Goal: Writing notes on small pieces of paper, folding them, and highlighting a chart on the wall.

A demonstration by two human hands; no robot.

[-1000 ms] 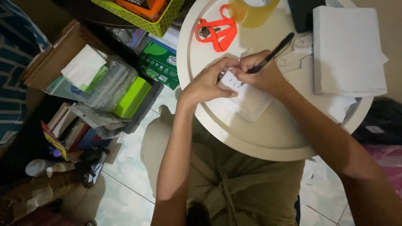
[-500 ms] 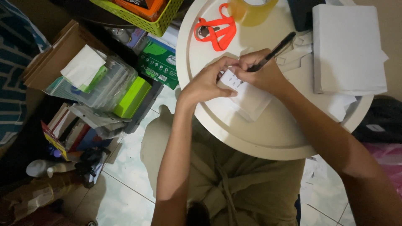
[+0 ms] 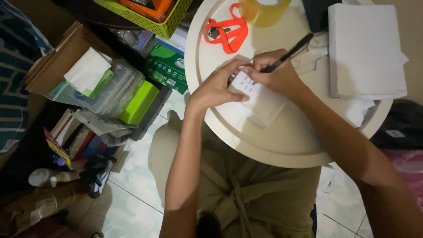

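White paper is at the centre: a small slip of paper [image 3: 246, 83] with a few short lines of handwriting lies on a stack of white sheets [image 3: 264, 103] near the middle of the round cream worktop [image 3: 282, 141]. The left hand [image 3: 216, 88] rests on the slip's left edge, fingers curled and pressed down to pin it flat. The right hand [image 3: 275, 75] is closed around a black pen [image 3: 288, 53], pinching it near the tip, which touches the upper right of the slip (the pen's barrel slants up and to the right, away from the person). Just beyond the hands, toward the far edge of the worktop, lies an orange strap [image 3: 227, 33], looped, and beside it a roll of clear tape [image 3: 264, 9], partly cut off by the frame. To the right sits a thick block of white paper [image 3: 365, 50], with loose paper scraps [image 3: 310, 59] between it and the right hand. Off the worktop, to the left, a lime-green basket [image 3: 150, 20] stands on a dark surface, a green carton [image 3: 167, 68] sits below it, and a clear plastic box [image 3: 110, 88] with a lime-green block [image 3: 140, 102] against it tops a heap of books and papers on the tiled floor [image 3: 132, 194].
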